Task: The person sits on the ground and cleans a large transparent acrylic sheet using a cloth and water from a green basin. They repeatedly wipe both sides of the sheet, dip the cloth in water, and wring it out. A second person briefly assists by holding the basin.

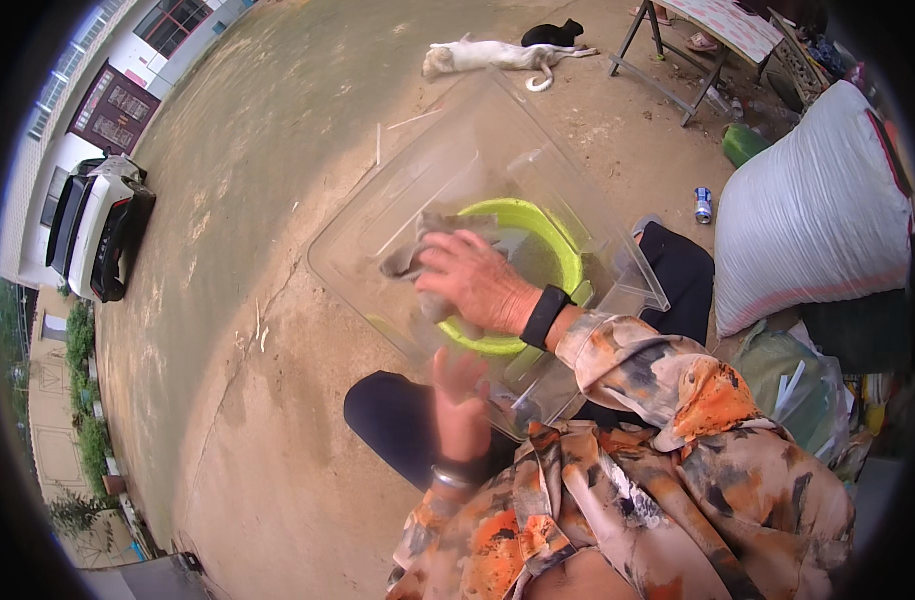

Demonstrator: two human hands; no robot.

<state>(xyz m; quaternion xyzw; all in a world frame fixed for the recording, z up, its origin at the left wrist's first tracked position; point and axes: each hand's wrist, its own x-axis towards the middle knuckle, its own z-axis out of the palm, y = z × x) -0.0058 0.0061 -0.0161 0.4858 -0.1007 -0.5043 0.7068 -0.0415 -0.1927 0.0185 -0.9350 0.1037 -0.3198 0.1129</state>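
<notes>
A large clear plastic lid or shallow tray lies tilted above a yellow-green plastic basin, which shows through it. My right hand, with a black band at its wrist, presses a crumpled grey cloth on the clear plastic. My left hand, blurred, is by the near left edge of the plastic with its fingers apart and nothing seen in it. A metal bangle is on the left wrist. Whether the left hand touches the plastic cannot be told.
A full white woven sack stands at the right, beside a drink can and a green plastic bag. A white dog and a black cat lie beyond, near a folding table. A white car is far left.
</notes>
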